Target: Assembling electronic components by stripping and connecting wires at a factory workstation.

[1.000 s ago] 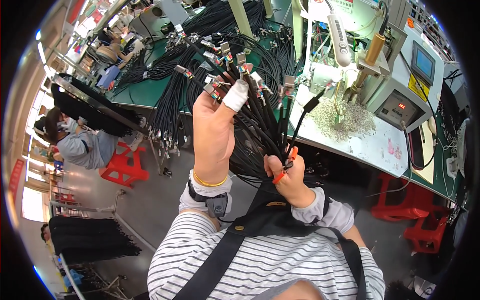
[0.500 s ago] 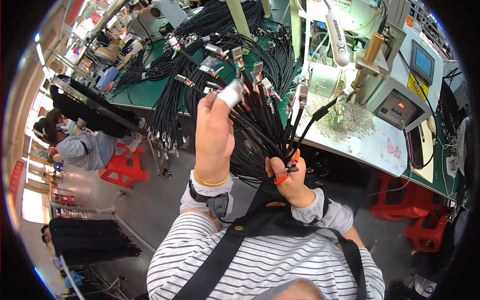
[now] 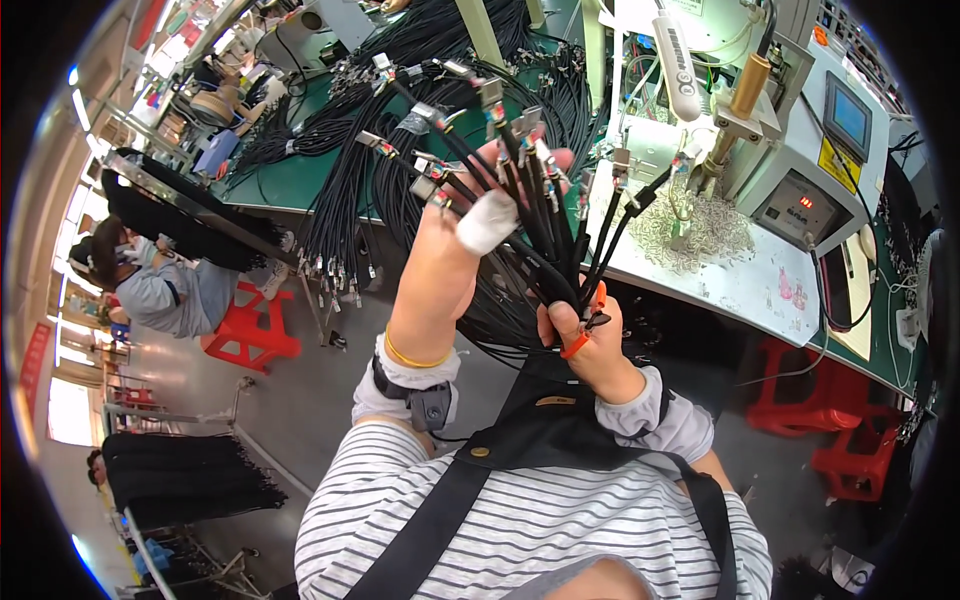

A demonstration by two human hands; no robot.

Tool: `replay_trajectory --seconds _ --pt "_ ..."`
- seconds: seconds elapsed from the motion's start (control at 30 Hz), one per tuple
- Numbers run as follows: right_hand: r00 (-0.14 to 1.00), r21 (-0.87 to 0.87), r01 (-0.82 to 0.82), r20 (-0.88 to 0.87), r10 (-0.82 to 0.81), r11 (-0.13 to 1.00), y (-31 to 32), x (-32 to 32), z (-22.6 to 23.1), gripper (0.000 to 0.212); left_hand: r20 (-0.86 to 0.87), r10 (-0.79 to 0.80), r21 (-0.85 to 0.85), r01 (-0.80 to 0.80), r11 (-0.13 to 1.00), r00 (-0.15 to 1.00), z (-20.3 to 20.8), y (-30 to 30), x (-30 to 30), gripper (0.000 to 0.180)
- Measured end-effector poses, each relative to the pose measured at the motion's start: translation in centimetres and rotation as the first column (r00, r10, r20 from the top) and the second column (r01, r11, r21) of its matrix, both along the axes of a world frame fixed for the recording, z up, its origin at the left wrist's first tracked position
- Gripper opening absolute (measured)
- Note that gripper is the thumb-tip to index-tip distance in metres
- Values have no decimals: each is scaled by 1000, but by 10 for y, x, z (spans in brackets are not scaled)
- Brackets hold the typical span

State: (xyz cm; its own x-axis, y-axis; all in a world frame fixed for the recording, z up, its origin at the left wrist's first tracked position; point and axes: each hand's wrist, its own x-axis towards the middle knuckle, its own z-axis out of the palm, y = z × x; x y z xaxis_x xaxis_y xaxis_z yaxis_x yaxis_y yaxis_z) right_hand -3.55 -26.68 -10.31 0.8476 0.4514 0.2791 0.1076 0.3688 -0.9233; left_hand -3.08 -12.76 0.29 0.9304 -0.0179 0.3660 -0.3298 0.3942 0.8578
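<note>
Upright in front of me is a bundle of black cables (image 3: 545, 235), with metal connectors and short coloured wires at their upper ends. My right hand (image 3: 597, 350) is closed round the lower part of the bundle, thumb in front. Orange loops (image 3: 576, 346) of a small tool sit at that hand; the rest of the tool is hidden. Higher up, my left hand (image 3: 445, 255) reaches round the cables from the left. Its fingers pass behind them and show on the far side, and a white wrap (image 3: 488, 223) covers its thumb in front.
More black cables (image 3: 340, 190) lie on the green bench and hang over its edge. At the right stand a machine with a brass cylinder (image 3: 748, 90), a control box (image 3: 805, 205) and metal bits (image 3: 690, 235). Red stools (image 3: 250, 330) stand either side; a person (image 3: 160, 285) sits left.
My left hand has moved right and slightly down, its fingers now behind the cables. The cable ends have shifted a little to the right and up. My right hand keeps its hold.
</note>
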Motion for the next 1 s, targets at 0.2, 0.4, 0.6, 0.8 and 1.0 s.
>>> replay_trajectory --seconds 0.2,0.4,0.6,0.8,1.0 --pt "988 -109 -134 68 142 985 -11 8 10 37 -235 -27 267 91 959 972 18 0 -7 47" --pt "993 14 -109 -50 110 994 -11 4 30 33 -157 -88 246 125 961 984 9 -6 -4 42" --pt "982 -235 -182 14 191 955 -20 9 32 22 -297 -133 120 175 977 946 11 -15 -3 36" --pt "977 -413 -175 44 211 894 -22 11 29 18 -375 -57 90 97 991 925 7 -17 -2 26" --pt "969 -318 -62 209 134 946 -19 9 31 16 -288 -56 -3 57 998 956 6 -24 0 25"
